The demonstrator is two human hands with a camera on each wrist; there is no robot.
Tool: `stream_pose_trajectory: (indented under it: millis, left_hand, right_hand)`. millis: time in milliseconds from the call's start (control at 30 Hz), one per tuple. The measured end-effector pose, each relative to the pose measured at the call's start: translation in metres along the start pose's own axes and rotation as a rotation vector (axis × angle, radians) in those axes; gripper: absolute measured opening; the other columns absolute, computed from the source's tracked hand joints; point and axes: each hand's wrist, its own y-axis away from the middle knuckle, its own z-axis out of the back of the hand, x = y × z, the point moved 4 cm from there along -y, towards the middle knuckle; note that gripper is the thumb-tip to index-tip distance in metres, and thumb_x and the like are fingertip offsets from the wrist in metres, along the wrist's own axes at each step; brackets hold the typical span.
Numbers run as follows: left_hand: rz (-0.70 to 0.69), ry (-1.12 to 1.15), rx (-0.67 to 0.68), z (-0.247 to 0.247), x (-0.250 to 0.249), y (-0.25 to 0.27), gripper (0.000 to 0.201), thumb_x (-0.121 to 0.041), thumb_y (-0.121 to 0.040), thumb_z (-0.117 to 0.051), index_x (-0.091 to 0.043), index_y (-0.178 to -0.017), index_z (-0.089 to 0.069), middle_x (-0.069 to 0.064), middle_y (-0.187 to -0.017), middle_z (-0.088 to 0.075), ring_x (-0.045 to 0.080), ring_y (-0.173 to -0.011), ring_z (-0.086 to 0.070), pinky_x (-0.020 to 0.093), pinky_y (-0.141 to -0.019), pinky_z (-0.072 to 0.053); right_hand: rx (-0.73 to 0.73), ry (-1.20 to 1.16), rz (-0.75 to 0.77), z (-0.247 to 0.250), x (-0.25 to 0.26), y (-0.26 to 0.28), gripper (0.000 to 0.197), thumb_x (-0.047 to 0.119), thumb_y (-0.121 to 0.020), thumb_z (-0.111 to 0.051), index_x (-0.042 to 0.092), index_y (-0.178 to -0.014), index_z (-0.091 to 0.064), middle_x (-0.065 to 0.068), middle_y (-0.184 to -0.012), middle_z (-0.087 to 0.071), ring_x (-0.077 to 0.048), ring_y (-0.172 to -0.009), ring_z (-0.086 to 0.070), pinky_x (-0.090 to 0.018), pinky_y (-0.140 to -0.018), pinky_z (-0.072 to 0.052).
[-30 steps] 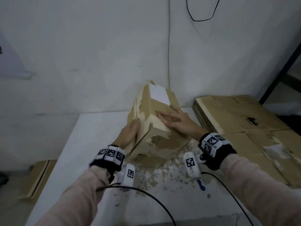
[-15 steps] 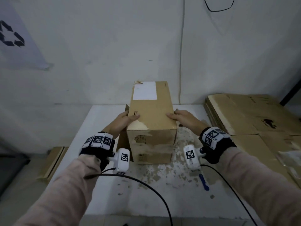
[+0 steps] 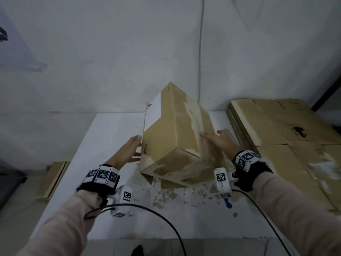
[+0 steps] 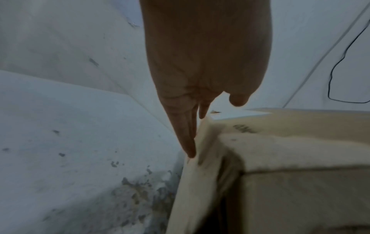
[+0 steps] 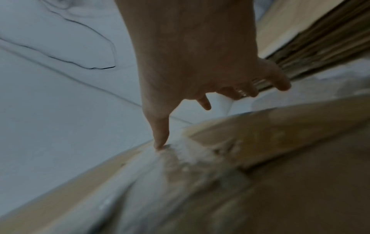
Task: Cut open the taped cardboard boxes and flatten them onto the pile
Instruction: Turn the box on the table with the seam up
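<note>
cardboard box tipped on the white table, one long edge up, between both hands. left hand flat against its left side, fingers straight, gripping nothing. right hand spread on the taped right face, fingers straight, fingertip on the tape. pile of flattened cardboard just to the right. half a second earlier, upright and square on; now rolled over towards the left.
</note>
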Motion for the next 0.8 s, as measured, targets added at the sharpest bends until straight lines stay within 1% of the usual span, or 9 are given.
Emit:
stream_pose_trajectory:
  millis: [67, 133, 233, 300, 400, 533, 667, 733, 800]
  left_hand:
    - [-0.022, 0.009, -0.009, 0.001, -0.008, 0.0, 0.058, -0.06, -0.096, -0.024, -0.028, -0.145, -0.027, 0.002, -0.148, -0.038, 0.024, -0.114, -0.051, 0.034, -0.094, -0.041]
    - [-0.014, -0.017, 0.045, -0.001, -0.014, 0.001, 0.065, -0.069, -0.091, -0.021, -0.035, -0.147, -0.023, -0.002, -0.15, -0.034, 0.024, -0.126, -0.045, 0.037, -0.1, -0.037]
    - [-0.002, -0.028, 0.104, -0.003, -0.015, 0.0, 0.062, -0.073, -0.088, -0.03, -0.035, -0.137, -0.036, -0.007, -0.13, -0.053, 0.015, -0.113, -0.053, 0.036, -0.092, -0.042]
    - [0.018, -0.005, 0.051, 0.005, -0.006, -0.007, 0.06, -0.064, -0.089, -0.042, -0.028, -0.137, -0.04, -0.003, -0.125, -0.058, 0.019, -0.111, -0.056, 0.042, -0.097, -0.043]
    - [0.024, -0.105, -0.03, 0.025, 0.014, -0.018, 0.048, -0.035, -0.1, -0.042, -0.007, -0.138, -0.041, 0.014, -0.132, -0.055, 0.031, -0.115, -0.056, 0.046, -0.101, -0.043]
    - [0.052, -0.15, -0.032, 0.031, 0.03, -0.018, 0.045, -0.04, -0.099, -0.041, -0.012, -0.134, -0.041, 0.005, -0.127, -0.054, 0.026, -0.111, -0.055, 0.039, -0.095, -0.044]
    - [0.05, -0.17, -0.037, 0.033, 0.033, -0.026, 0.059, -0.048, -0.096, -0.042, -0.009, -0.141, -0.036, 0.007, -0.133, -0.052, 0.026, -0.115, -0.055, 0.043, -0.1, -0.043]
    - [0.066, -0.139, -0.032, 0.035, 0.034, -0.028, 0.059, -0.045, -0.097, -0.043, -0.009, -0.142, -0.034, 0.008, -0.134, -0.051, 0.026, -0.115, -0.054, 0.04, -0.096, -0.044]
    - [0.08, -0.13, -0.035, 0.034, 0.035, -0.03, 0.058, -0.044, -0.097, -0.043, -0.009, -0.142, -0.032, 0.006, -0.134, -0.05, 0.024, -0.114, -0.054, 0.037, -0.09, -0.045]
  right_hand:
    - [0.09, -0.029, -0.088, -0.006, -0.013, -0.001, 0.093, 0.056, -0.077, -0.067, 0.011, -0.146, -0.024, -0.012, -0.145, -0.039, -0.031, -0.126, -0.044, -0.04, -0.092, -0.037]
    - [0.128, 0.041, -0.042, -0.009, -0.015, -0.001, 0.079, 0.054, -0.079, -0.068, 0.015, -0.14, -0.036, -0.008, -0.133, -0.049, -0.027, -0.11, -0.052, -0.039, -0.086, -0.043]
    - [0.153, 0.042, 0.088, -0.009, -0.011, 0.0, 0.045, 0.039, -0.086, -0.067, 0.017, -0.124, -0.054, -0.006, -0.104, -0.064, -0.02, -0.073, -0.063, -0.029, -0.061, -0.052]
    - [0.126, 0.002, 0.071, -0.004, -0.017, -0.001, 0.033, 0.035, -0.093, -0.059, 0.011, -0.115, -0.061, -0.009, -0.086, -0.067, -0.02, -0.058, -0.062, -0.027, -0.054, -0.052]
    - [-0.002, 0.085, -0.015, 0.01, -0.048, -0.009, 0.03, 0.027, -0.096, -0.056, -0.001, -0.101, -0.065, -0.014, -0.077, -0.068, -0.024, -0.057, -0.061, -0.03, -0.056, -0.052]
    - [0.127, 0.537, -0.226, 0.017, -0.107, -0.013, 0.021, 0.017, -0.087, -0.067, -0.002, -0.095, -0.066, -0.017, -0.086, -0.066, -0.022, -0.062, -0.058, -0.029, -0.06, -0.049]
    - [0.23, 0.805, -0.386, 0.019, -0.207, -0.067, 0.053, 0.035, -0.06, -0.086, 0.015, -0.106, -0.069, -0.008, -0.098, -0.07, -0.024, -0.078, -0.066, -0.033, -0.068, -0.055]
    - [0.238, 0.799, -0.369, 0.012, -0.189, -0.051, 0.038, 0.034, -0.062, -0.087, 0.008, -0.083, -0.069, -0.011, -0.087, -0.07, -0.027, -0.076, -0.066, -0.036, -0.073, -0.058]
    - [0.227, 0.778, -0.324, 0.005, -0.149, -0.015, 0.038, 0.034, -0.068, -0.085, 0.008, -0.064, -0.058, -0.009, -0.073, -0.065, -0.026, -0.072, -0.064, -0.033, -0.071, -0.056]
